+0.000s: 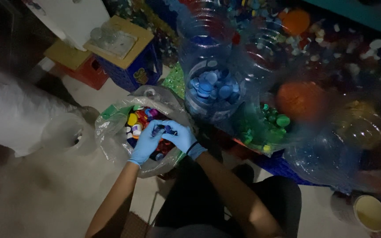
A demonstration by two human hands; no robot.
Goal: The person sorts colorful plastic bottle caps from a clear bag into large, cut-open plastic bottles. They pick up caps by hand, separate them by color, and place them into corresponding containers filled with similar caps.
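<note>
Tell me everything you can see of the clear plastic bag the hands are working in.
The clear plastic bag is thin, crinkled film, standing open on the pale floor with its mouth rolled wide. It holds mixed bottle caps in yellow, red, white, green and blue. Both blue-gloved hands reach into it: the left hand and right hand meet over dark blue caps near the centre. A large clear jug of blue caps stands just behind it.

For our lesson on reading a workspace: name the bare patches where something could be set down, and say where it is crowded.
Bare floor lies left of the person's arms, below the white sack. A smaller patch sits between the red crate and the clear bag of mixed caps. It is crowded at the right: big bottles hold blue caps and green caps, and both gloved hands fill the bag's mouth.
</note>
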